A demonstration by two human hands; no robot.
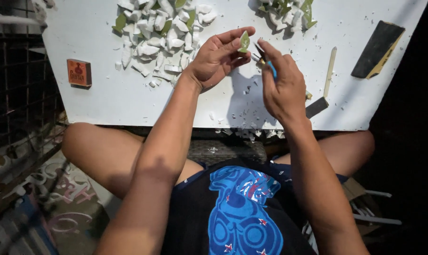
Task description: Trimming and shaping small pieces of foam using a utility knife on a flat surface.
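While the person sat with bare knees under the white table [105, 94], both hands were raised just above its near edge. The left hand [218, 59] was turned palm up, and its fingers pinched a small green leaf-shaped piece [244, 41] between the thumb and the forefinger, so the piece stood almost upright. The right hand [282, 85] was just beside it, and its fingers were pressed together around a thin tool with a blue handle [270, 67]; the tip of this tool pointed to the green piece, but I could not tell if it touched it.

Behind the left hand lay a heap of white and green cut pieces [159, 33], and a second, smaller heap [287, 12] lay at the far edge of the table. A small orange box [79, 72] lay well apart on the left. On the right were a pale flat stick [329, 71], a dark block [316, 107] near the right wrist, and a black board with a yellow edge [377, 49]. Many white crumbs [249, 132] lay at the near edge.
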